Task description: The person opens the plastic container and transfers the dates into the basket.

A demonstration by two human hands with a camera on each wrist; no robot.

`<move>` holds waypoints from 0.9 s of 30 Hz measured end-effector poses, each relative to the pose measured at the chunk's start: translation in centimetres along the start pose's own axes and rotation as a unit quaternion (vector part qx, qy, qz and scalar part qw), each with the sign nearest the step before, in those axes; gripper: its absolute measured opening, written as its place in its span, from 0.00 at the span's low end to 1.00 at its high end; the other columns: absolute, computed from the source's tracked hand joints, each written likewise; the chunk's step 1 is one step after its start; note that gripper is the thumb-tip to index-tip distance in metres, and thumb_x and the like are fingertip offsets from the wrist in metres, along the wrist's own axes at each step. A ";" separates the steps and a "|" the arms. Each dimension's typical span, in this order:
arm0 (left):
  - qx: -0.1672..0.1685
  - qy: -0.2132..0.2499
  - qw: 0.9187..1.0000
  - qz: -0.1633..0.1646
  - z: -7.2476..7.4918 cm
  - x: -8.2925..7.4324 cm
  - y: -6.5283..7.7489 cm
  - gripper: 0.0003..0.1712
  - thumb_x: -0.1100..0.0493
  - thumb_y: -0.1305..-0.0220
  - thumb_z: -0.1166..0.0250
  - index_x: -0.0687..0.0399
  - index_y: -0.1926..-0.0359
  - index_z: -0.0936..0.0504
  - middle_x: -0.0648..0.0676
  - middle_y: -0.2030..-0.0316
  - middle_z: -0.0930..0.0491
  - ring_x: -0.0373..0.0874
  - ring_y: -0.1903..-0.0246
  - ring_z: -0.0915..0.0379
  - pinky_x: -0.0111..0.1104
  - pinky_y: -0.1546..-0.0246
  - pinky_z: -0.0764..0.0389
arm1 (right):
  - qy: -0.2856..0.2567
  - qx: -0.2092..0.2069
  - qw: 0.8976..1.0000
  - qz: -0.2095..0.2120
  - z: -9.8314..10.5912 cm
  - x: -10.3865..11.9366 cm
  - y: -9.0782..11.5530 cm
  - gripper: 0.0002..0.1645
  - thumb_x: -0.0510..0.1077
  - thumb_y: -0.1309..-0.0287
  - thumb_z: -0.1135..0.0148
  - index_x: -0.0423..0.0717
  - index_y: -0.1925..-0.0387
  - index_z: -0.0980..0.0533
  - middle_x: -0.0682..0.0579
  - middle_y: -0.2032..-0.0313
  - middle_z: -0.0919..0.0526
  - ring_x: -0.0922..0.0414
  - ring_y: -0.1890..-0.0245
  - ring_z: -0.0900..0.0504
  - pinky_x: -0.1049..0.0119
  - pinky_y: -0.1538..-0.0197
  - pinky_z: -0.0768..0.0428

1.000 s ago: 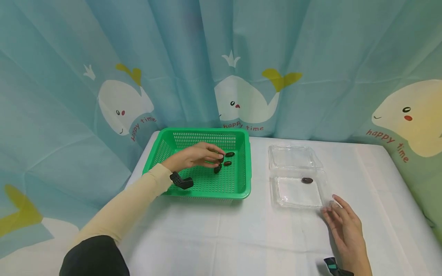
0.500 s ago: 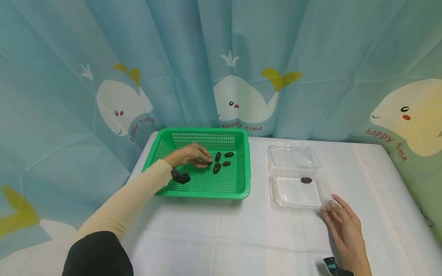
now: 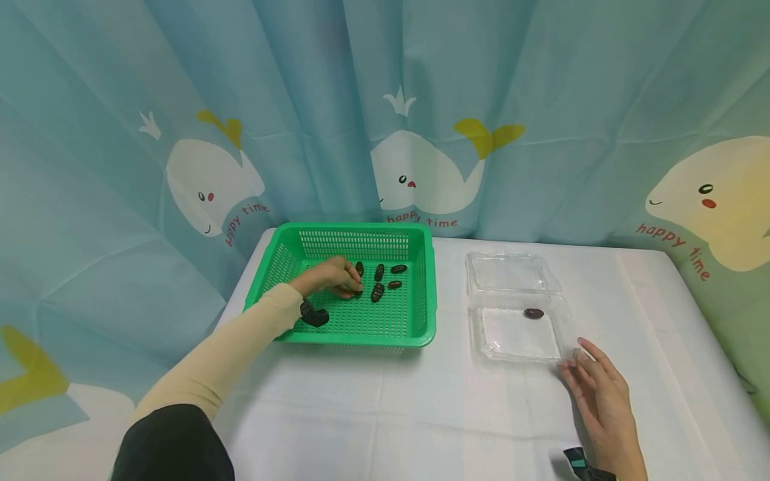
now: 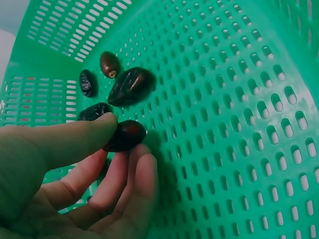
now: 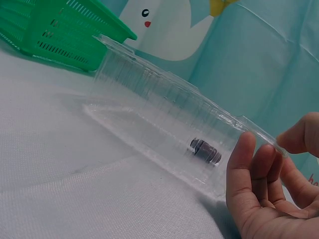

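Dark brown dates lie on the floor of a green slotted basket (image 3: 385,321). My left hand (image 3: 329,275) is down inside it. Between thumb and fingertips it pinches one date (image 4: 128,135), as the left wrist view shows. Several other dates lie just beyond, among them a large glossy date (image 4: 130,87) and a reddish-brown date (image 4: 109,64). Over on the right, my right hand (image 3: 601,394) holds the near right corner of a clear plastic clamshell box (image 3: 490,351), thumb and fingers at its rim. A single date (image 3: 533,313) rests in the box's near half.
The box's lid (image 3: 511,274) lies folded back behind its base. Both containers stand on a white cloth-covered table (image 3: 421,414). Behind the table hangs a blue curtain (image 3: 559,180) printed with whales.
One date after another has been let go in the basket, forming a looser spread. My left hand shifted left and now pinches a different date. The right hand and box stayed put.
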State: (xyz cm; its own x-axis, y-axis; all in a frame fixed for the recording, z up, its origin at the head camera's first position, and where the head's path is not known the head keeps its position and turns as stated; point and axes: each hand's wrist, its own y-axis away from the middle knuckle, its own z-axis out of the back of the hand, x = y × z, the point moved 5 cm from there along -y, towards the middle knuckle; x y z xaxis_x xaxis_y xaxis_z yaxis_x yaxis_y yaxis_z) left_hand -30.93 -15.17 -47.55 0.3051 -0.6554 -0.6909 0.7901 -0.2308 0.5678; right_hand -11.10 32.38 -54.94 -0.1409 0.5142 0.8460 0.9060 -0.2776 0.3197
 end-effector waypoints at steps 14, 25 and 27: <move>-0.030 -0.062 0.997 -0.029 -0.3 0.1 -0.1 0.06 0.66 0.33 0.29 0.64 0.58 0.17 0.55 0.64 0.19 0.40 0.74 0.20 0.34 0.64 0.12 | 0.008 -0.005 1.000 0.003 0.0 0.0 0.0 0.15 0.39 0.25 0.41 0.58 0.43 0.20 0.56 0.53 0.20 0.64 0.59 0.13 0.73 0.50 0.14; -0.043 -0.122 0.989 -0.065 0.0 -0.5 0.6 0.10 0.65 0.29 0.33 0.65 0.50 0.17 0.63 0.49 0.18 0.44 0.71 0.23 0.35 0.66 0.18 | -0.002 0.005 1.000 0.002 0.0 0.1 0.1 0.15 0.38 0.24 0.42 0.58 0.45 0.19 0.56 0.56 0.19 0.63 0.61 0.12 0.73 0.51 0.13; -0.053 -0.162 0.981 -0.092 0.1 -1.1 0.8 0.12 0.65 0.28 0.34 0.66 0.48 0.17 0.65 0.48 0.17 0.45 0.70 0.22 0.34 0.66 0.20 | -0.002 0.005 1.000 0.000 0.0 0.2 0.2 0.15 0.38 0.24 0.42 0.58 0.45 0.20 0.57 0.56 0.18 0.63 0.60 0.12 0.73 0.51 0.13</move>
State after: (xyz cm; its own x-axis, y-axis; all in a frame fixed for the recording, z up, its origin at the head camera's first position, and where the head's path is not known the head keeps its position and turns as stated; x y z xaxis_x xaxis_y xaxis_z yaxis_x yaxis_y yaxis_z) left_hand -30.68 -14.73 -46.28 -0.0187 -0.8077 -0.5892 0.8722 -0.3013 0.3854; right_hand -10.96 32.42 -54.75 -0.1386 0.5178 0.8442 0.9100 -0.2697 0.3148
